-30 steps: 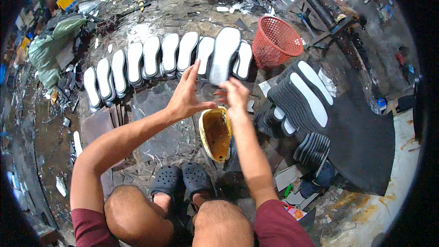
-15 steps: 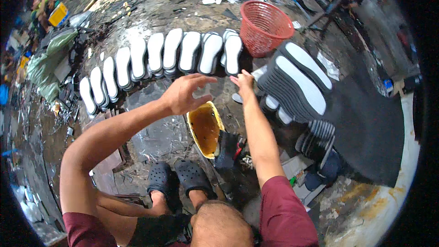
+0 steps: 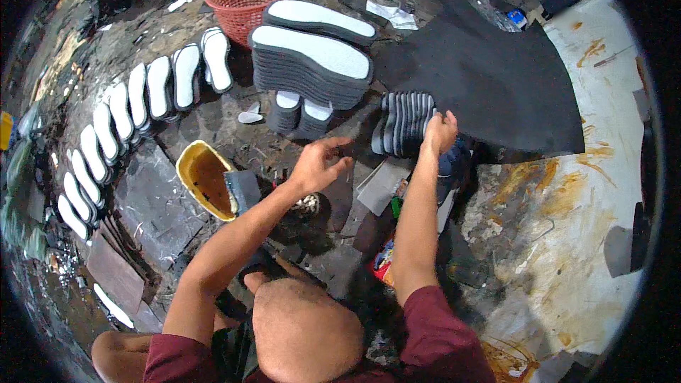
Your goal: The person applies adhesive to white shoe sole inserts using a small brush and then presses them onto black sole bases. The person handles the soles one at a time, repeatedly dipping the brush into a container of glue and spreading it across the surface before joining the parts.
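Soles (image 3: 406, 123), dark and standing on edge in a row, sit under my right hand (image 3: 440, 132), whose fingers close on the end one. My left hand (image 3: 317, 166) hovers open, fingers spread, above the littered floor (image 3: 234, 131) near the yellow tub (image 3: 204, 179).

The person wears a dark red, maroon short-sleeved shirt (image 3: 440, 333); its sleeves end above the elbows on both sides, one at the lower left and one at the lower right of the head view. Both forearms are bare down to the wrists. The left hand (image 3: 316, 167) and the right hand (image 3: 440, 131) are bare too, with no gloves, rings, watch or wristband to be seen. The knee is bare as well.
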A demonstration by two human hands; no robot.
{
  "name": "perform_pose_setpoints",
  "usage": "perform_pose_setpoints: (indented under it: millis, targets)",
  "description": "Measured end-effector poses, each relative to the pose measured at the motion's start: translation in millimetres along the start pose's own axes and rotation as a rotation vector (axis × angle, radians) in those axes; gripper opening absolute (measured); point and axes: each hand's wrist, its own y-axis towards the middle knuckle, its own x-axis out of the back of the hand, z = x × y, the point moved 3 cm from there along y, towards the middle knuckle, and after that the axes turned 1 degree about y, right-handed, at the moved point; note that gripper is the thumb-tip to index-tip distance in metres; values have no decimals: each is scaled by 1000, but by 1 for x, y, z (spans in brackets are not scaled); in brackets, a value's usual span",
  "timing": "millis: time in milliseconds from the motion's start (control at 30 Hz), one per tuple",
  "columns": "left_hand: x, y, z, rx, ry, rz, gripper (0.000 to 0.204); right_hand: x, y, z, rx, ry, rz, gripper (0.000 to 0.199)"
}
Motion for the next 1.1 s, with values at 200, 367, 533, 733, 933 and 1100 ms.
perform_pose_setpoints:
  millis: [200, 367, 533, 733, 933, 1100]
  targets:
    - [-43, 16, 84, 241, -33, 34, 63, -91, 80, -121, 7, -288, 600, 82]
    - [-29, 7, 107, 326, 78, 31, 64, -80, 15, -83, 328, -600, 559, 79]
    - [-49, 32, 116, 420, 135, 4, 62, -92, 50, -102, 479, -371, 867, 67]
    - [-45, 25, 160, 770, 15, -29, 101, -115, -51, -61, 414, -388, 960, 68]
    - [-57, 27, 119, 866, -60, -234, 121, -90, -56, -98, 18, -277, 953, 84]
    - [-49, 9, 113, 697, -93, -161, 112, -75, -64, -94, -132, -212, 1147, 99]
